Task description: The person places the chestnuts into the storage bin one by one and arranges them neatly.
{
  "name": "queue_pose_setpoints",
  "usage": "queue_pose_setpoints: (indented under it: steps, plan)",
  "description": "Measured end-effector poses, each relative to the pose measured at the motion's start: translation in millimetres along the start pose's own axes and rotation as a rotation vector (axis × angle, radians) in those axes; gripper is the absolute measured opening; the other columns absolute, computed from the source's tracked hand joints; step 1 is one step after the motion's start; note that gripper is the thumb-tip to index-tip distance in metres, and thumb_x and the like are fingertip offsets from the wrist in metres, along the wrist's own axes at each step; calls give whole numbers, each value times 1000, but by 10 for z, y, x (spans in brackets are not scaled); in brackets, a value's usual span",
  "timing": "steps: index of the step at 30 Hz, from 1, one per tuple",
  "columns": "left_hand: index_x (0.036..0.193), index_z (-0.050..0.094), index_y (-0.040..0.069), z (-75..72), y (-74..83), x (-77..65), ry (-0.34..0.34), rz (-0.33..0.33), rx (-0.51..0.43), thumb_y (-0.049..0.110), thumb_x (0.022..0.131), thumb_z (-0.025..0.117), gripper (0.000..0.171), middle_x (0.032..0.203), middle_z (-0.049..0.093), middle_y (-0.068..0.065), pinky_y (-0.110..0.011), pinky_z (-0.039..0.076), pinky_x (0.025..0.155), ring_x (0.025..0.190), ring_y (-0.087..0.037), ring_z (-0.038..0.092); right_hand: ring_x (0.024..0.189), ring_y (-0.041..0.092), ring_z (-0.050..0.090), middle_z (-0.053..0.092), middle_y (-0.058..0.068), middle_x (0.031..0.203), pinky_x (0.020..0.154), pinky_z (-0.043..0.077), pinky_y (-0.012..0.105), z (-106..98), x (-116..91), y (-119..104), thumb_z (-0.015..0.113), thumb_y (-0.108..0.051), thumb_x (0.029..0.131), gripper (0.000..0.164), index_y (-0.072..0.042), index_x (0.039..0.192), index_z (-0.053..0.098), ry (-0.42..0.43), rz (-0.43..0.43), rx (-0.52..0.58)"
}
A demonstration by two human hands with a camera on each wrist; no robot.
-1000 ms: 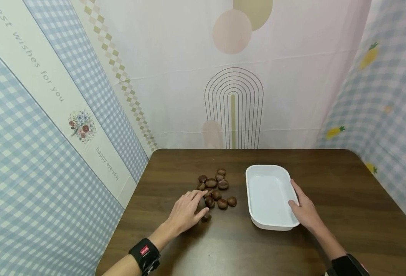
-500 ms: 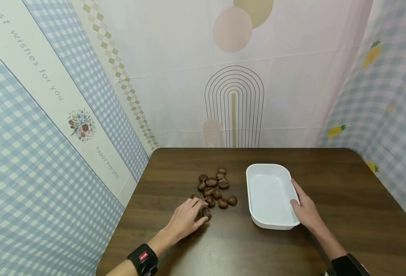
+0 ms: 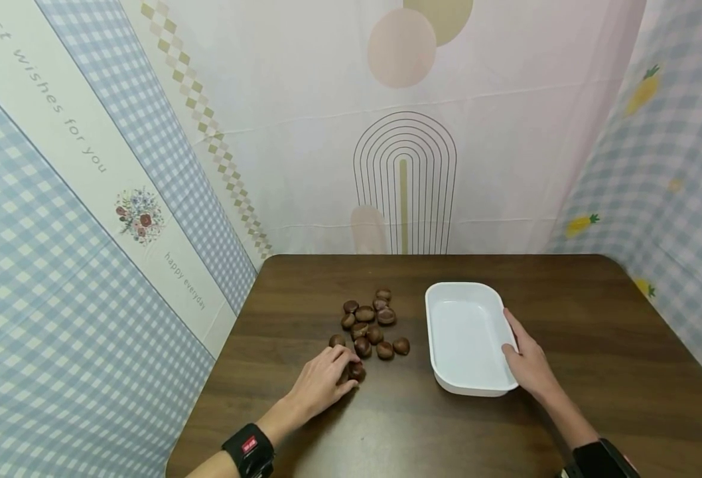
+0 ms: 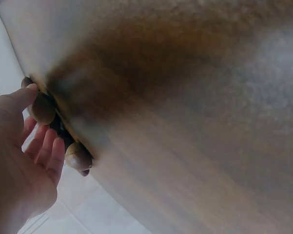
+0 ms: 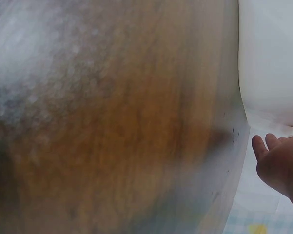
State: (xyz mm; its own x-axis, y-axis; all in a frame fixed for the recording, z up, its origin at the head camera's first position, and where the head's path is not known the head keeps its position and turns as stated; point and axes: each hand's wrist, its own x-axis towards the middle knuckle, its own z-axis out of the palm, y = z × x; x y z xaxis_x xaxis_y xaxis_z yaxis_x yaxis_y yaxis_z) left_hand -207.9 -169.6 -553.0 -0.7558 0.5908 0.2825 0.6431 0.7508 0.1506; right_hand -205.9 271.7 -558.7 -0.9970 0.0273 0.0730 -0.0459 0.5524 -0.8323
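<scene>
Several glossy brown chestnuts (image 3: 365, 314) lie in a loose group left of the middle of the wooden table. At the near end of the group, my left hand (image 3: 320, 382) has its thumb and fingers around one chestnut (image 3: 357, 371), low at the table top. The left wrist view shows this chestnut (image 4: 42, 108) between the thumb and the curled fingers, with another chestnut (image 4: 78, 156) beyond the fingertips. My right hand (image 3: 529, 364) grips the right side of a white rectangular tray (image 3: 472, 390), thumb over the rim and fingers outside. The right wrist view shows only part of that hand.
The brown table (image 3: 399, 431) has rounded far corners. A pale patterned cloth (image 3: 303, 186) hangs behind it, with checked cloths (image 3: 46, 265) at the sides. No chestnuts lie in the tray. Another chestnut (image 3: 337, 340) sits just beyond my left hand's knuckles.
My left hand has drawn back from over the group, and its stretched fingers have curled around the nearest chestnut. The right hand and tray stay in place.
</scene>
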Motion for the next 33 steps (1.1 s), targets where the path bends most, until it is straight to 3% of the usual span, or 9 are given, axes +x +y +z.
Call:
queue_pose_setpoints:
  steps: [27, 33]
  plan:
    - [121, 70, 20, 73, 17, 25, -1, -13, -8, 35, 97, 81, 31, 117, 70, 3, -35, 59, 83, 106, -16, 66, 151, 53, 29, 22, 29, 170, 112, 33, 67, 5, -3, 8, 43, -1, 106, 71, -10, 171, 15, 0, 2, -11]
    - [121, 72, 21, 60, 13, 33, 16, -8, 1, 37, 98, 80, 29, 114, 73, 4, -33, 58, 77, 100, -15, 66, 151, 54, 28, 21, 30, 170, 113, 32, 68, 6, 1, 17, 42, -1, 106, 71, -9, 171, 15, -3, 0, -3]
